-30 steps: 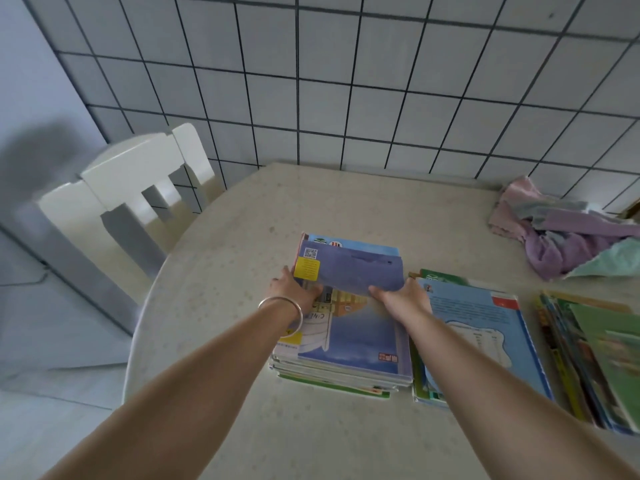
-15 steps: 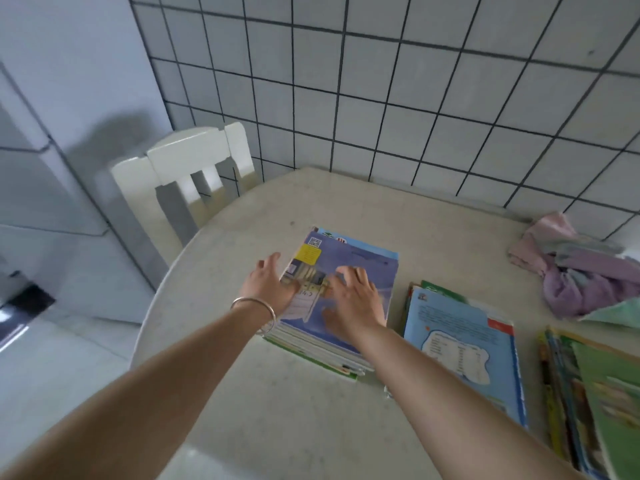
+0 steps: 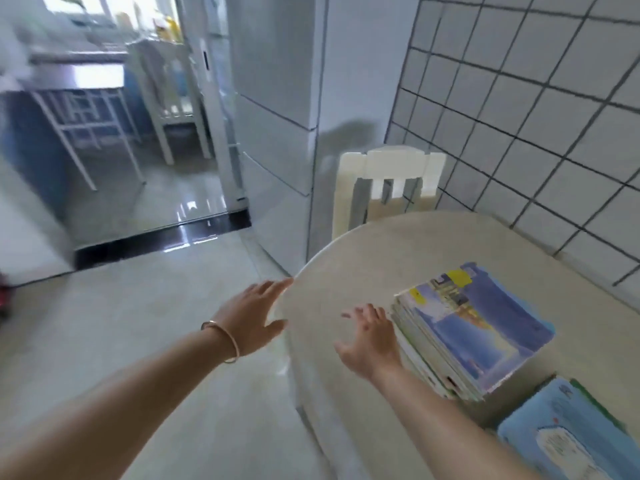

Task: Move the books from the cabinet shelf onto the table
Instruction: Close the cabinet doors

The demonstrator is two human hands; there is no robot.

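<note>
A stack of books [image 3: 474, 327] with a blue and yellow cover on top lies on the round beige table [image 3: 363, 258]. A second pile with a light blue book [image 3: 568, 434] on top sits at the lower right. My right hand [image 3: 369, 339] hovers open just left of the stack, holding nothing. My left hand [image 3: 252, 315], with a bangle on its wrist, is open over the table's left edge, fingers spread. No cabinet shelf is in view.
A white chair [image 3: 388, 181] stands behind the table against the tiled wall [image 3: 519, 109]. A tall white fridge [image 3: 273, 109] is to the left of it. Beyond lies glossy floor [image 3: 114, 327], a dark doorway threshold [image 3: 162, 240] and a metal-legged table [image 3: 79, 98].
Both hands have let go of the book stack and pulled back to the left. The view has swung left, away from the table toward the floor and doorway.
</note>
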